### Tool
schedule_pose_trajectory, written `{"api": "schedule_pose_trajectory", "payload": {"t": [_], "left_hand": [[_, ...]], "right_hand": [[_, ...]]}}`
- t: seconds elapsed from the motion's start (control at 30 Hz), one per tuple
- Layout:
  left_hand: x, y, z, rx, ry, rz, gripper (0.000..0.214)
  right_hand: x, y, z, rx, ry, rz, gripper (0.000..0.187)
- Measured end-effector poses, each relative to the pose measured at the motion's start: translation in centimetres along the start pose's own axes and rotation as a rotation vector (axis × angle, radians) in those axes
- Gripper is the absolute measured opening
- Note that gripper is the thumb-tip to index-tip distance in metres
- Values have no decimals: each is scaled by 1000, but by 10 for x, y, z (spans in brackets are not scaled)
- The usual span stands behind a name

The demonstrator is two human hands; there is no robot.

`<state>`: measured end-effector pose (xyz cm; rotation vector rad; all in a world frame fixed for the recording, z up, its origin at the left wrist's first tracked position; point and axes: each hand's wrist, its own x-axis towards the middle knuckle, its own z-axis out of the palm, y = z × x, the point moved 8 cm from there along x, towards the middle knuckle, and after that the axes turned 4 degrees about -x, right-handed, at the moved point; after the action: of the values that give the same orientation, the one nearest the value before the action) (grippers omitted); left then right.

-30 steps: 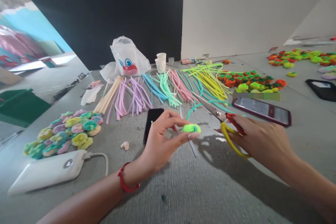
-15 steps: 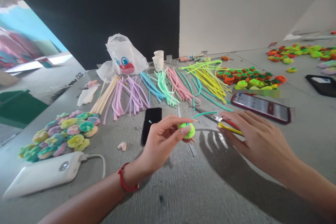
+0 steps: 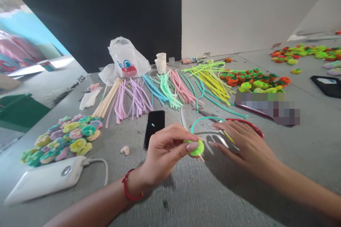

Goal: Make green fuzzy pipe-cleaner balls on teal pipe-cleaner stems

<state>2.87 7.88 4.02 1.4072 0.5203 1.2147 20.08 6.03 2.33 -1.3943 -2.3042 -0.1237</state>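
My left hand (image 3: 166, 149) pinches a small fuzzy lime-green pipe-cleaner ball (image 3: 197, 148) between thumb and fingers. Out of this ball a teal pipe-cleaner strand (image 3: 204, 118) arcs up and over toward the scissors. My right hand (image 3: 246, 145) lies palm down over the scissors (image 3: 250, 125), which have red and yellow handles. Its fingers are stretched out and apart, the index tip close to the strand's end. Part of the scissors is hidden under this hand, and I cannot see whether the fingers touch them.
Bundles of purple (image 3: 140, 99), pink (image 3: 181, 87) and yellow pipe cleaners (image 3: 215, 81) lie behind my hands. A black phone (image 3: 153, 127), a white power bank (image 3: 44, 181) and pastel flowers (image 3: 64, 136) are at left. Orange pumpkins (image 3: 239, 78) sit at right; a plastic bag (image 3: 129, 56) stands at the back.
My left hand has moved slightly right and down with the green ball. The right hand has shifted left over the scissors, which have turned. The teal strand now curves upward more.
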Motion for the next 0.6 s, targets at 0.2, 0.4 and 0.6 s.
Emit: {"api": "schedule_pose_trajectory", "payload": {"t": [0.2,0.4,0.6], "left_hand": [[1,0,-2,-71,62,-11,9],[3,-6,1,-125,35,-67,8],[2,-13,7,-228,13,-175,44]], "right_hand": [[0,1,6,-111,-8,9,48],[-2,6,14,-26,-80,65,47],[0,8,17,705,-149,257,38]]}}
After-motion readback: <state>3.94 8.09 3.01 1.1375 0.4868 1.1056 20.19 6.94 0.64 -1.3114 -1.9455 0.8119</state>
